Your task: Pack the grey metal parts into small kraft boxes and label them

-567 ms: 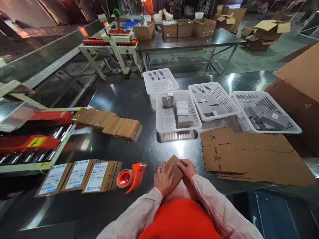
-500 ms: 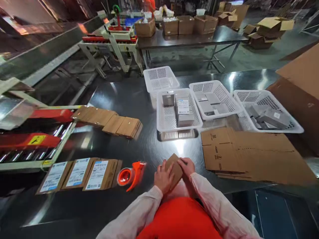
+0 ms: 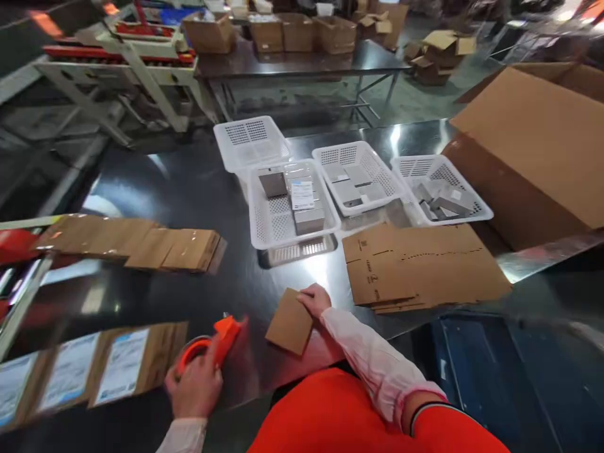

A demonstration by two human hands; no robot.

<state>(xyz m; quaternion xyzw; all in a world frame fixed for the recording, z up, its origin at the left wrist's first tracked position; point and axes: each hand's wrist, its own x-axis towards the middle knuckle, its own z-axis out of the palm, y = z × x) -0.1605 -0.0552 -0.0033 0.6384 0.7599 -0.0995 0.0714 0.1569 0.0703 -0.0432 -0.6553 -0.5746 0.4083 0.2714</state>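
An orange tape dispenser (image 3: 227, 336) with a roll of tape lies on the dark table left of centre. My left hand (image 3: 195, 384) has its fingers closed around the dispenser's near side, partly covering the roll. In front of my body sits a small brown cardboard box (image 3: 290, 322), its plain face turned up. At the upper right corner of the box, my right hand (image 3: 315, 301) grips the edge, with some fingertips hidden from view.
White baskets (image 3: 257, 229) with grey boxes stand beyond my hands. Flattened cardboard (image 3: 425, 264) lies to the right, before a large open carton (image 3: 528, 157). On the left are a row of brown boxes (image 3: 151, 245) and several labelled boxes (image 3: 123, 365).
My left hand has left the small box and moved left to take hold of the tape dispenser. My right hand stays on the box. The view has swung to the right.
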